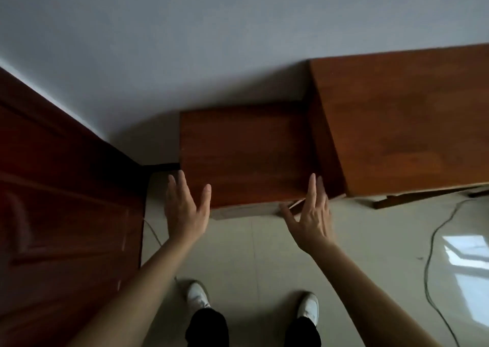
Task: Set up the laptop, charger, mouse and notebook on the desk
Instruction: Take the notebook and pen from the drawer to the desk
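A pale grey wall (185, 42) is seen across the upper half of the view. A dark red-brown panelled door (53, 201) is seen at the left. The wooden desk (410, 121) is placed against the wall at the upper right, and only bare wood is shown on the part of its top in view. Where the laptop, charger, mouse and notebook lie cannot be told from this view. A glossy tiled floor (251, 254) is seen below. A low wooden cabinet (246, 156) is set against the desk's left side; its interior is not shown. The left hand (185, 209) is held released, fingers straight and spread, at the cabinet's front left corner. The right hand (312, 214) is likewise released, fingers straight, at the front right corner. Contact with the cabinet cannot be confirmed for either hand. A thin cable (434, 235) is laid across the floor at the right. Two white shoes (197, 295) are seen at the bottom.
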The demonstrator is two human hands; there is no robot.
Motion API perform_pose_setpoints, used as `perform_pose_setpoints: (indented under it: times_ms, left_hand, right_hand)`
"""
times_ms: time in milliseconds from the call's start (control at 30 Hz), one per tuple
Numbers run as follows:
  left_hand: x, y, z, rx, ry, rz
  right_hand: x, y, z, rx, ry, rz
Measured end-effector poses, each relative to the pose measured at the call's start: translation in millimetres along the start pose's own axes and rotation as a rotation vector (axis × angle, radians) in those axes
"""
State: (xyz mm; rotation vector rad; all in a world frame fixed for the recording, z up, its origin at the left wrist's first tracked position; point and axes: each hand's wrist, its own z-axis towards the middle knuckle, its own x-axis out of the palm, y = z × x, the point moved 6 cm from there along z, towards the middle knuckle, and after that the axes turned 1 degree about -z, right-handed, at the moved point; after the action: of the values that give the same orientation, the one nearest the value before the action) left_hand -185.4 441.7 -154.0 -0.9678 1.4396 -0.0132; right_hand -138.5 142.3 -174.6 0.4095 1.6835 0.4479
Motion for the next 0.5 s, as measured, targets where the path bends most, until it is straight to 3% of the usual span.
perform_pose_setpoints:
  times_ms: [100, 233, 367, 500]
  left_hand:
    - [53, 39, -8, -0.101, -0.083, -0.127]
    - [119, 91, -4, -0.303, -0.197, -0.482]
    - [151, 111, 6, -0.137, -0.357, -0.635]
    - [165, 122, 12, -0.076, -0.433, -0.657]
  right_hand:
    - [60, -43, -5, 0.022, -0.004, 0.062]
    - [121, -81, 3, -0.052, -0.101, 0.088]
    - [157, -99, 13, -0.166, -0.267, 0.161]
    - [187, -120, 23, 0.026, -0.189, 0.316]
